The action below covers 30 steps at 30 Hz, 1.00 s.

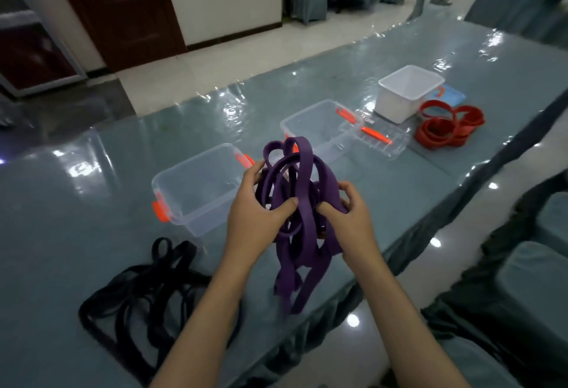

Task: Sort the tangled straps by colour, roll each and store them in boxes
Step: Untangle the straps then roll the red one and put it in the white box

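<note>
Purple straps (295, 203) hang bunched above the surface's near edge, both hands' fingers curled round them: left hand (255, 218), right hand (347, 218). Best to tease one loop free before rolling.

You've got no readable text, label, brand, no. or sign anywhere in this view. Surfaces that show carry no print you can make out.
</note>
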Tool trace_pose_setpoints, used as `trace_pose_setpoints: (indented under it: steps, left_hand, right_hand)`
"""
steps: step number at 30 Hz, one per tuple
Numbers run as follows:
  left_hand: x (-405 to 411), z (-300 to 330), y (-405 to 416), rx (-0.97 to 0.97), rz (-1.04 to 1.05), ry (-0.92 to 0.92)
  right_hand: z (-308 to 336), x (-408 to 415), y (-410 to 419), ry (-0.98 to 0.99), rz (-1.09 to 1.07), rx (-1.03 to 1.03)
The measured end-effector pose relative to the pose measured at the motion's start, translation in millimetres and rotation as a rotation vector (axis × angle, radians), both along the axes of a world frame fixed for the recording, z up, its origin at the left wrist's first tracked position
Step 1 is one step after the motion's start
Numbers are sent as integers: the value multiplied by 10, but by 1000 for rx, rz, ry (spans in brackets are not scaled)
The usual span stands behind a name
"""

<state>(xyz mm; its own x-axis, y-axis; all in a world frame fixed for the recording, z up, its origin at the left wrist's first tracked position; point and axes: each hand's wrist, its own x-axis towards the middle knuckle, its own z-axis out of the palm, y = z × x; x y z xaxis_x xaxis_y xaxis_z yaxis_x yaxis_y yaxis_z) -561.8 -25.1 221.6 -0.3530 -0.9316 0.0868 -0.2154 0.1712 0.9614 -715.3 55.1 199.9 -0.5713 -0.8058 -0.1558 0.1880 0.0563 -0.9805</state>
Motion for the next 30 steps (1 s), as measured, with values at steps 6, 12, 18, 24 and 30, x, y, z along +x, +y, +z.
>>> trace_pose_setpoints:
  steps: [6, 12, 18, 24, 30]
  left_hand:
    - [-41, -195, -151, -3, 117, -38]
    - [161, -860, -295, 6, 214, -201]
    - [250, -1852, -213, 226, 233, -258]
    - [224, -2397, -162, 336, 268, -392]
    - [265, -2451, -250, 330, 248, -895]
  right_hand:
    - [-284, -124, -369, -15, 103, 15]
    - [-911, 38, -659, 23, 288, 103]
    - [-1621, 89, -763, 193, 471, 281]
    - [-1998, 21, -912, 565, 734, 390]
    - [-2086, -128, -981, 1198, 823, 516]
